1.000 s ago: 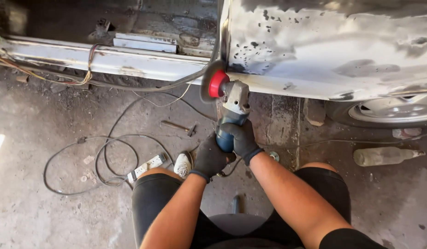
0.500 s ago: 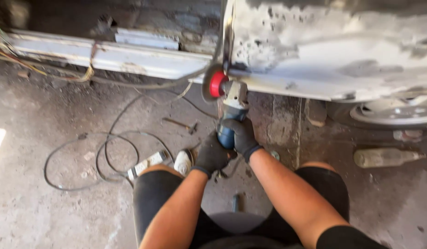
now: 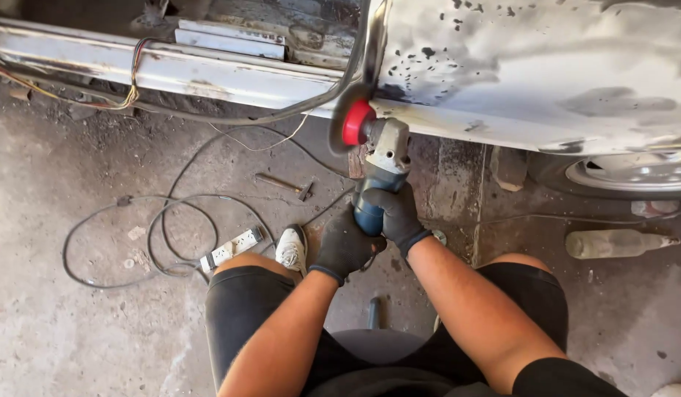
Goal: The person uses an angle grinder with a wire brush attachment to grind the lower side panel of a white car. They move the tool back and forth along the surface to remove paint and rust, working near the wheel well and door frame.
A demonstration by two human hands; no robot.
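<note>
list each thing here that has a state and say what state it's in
grinder: held in both hands, red disc against the body panel edge
left hand: gloved, closed on the grinder's rear
right hand: gloved, closed on the grinder body
body panel: bare, patchy, dark specks
power strip: on the floor, cable coiled beside it
bottle: lying on its side
hammer: lying flat, untouched

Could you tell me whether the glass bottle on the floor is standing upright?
No, the glass bottle lies on its side on the concrete floor, near the car wheel.
</note>
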